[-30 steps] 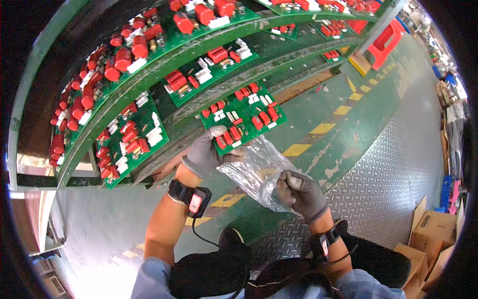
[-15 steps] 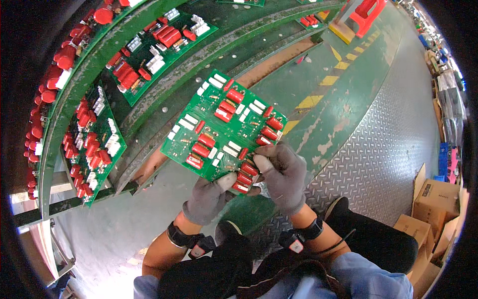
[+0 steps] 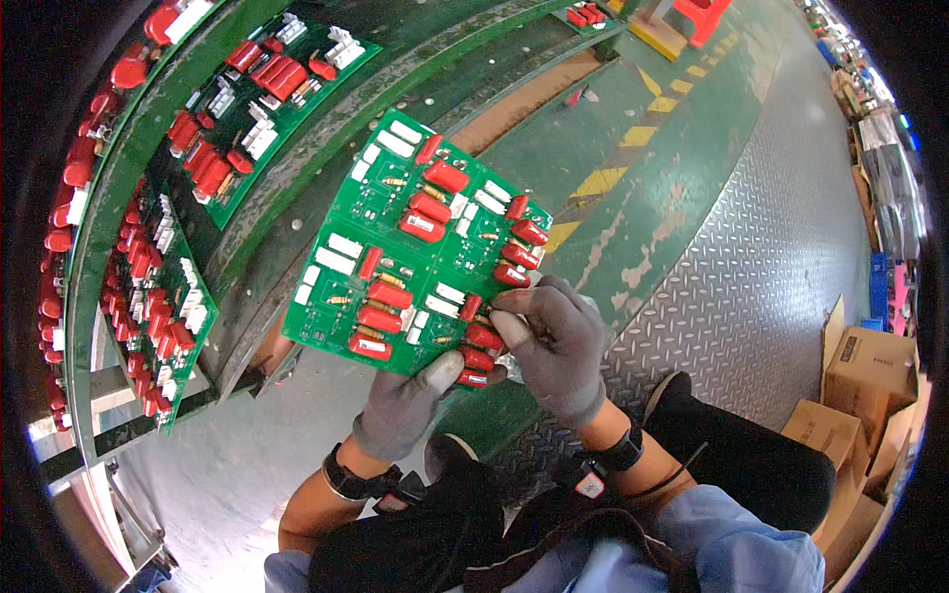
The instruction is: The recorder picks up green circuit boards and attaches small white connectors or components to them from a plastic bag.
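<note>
A green circuit board (image 3: 400, 257) with red cylindrical capacitors, white connectors and small striped resistors hangs tilted in front of me. Grey-gloved, my left hand (image 3: 400, 407) grips its lower edge, thumb on the upper face beside a red capacitor (image 3: 474, 358) and fingers mostly hidden underneath. My right hand (image 3: 556, 346), also gloved, is closed at the board's right edge. Its thumb and bent forefinger come together close to the red capacitors there; whatever lies between the fingertips is hidden.
On the left, a green curved-looking rack frame (image 3: 297, 193) carries several similar boards, including an upper board (image 3: 252, 114) and a lower board (image 3: 163, 311). Cardboard boxes (image 3: 870, 381) stand at right beside metal tread-plate flooring (image 3: 732, 287). A red stool-like object (image 3: 704, 18) is far ahead.
The held board has shifted left and looks larger, nearer to my view. My left hand moved slightly left with it. My right hand stays at the board's right edge, fingers still pinched.
</note>
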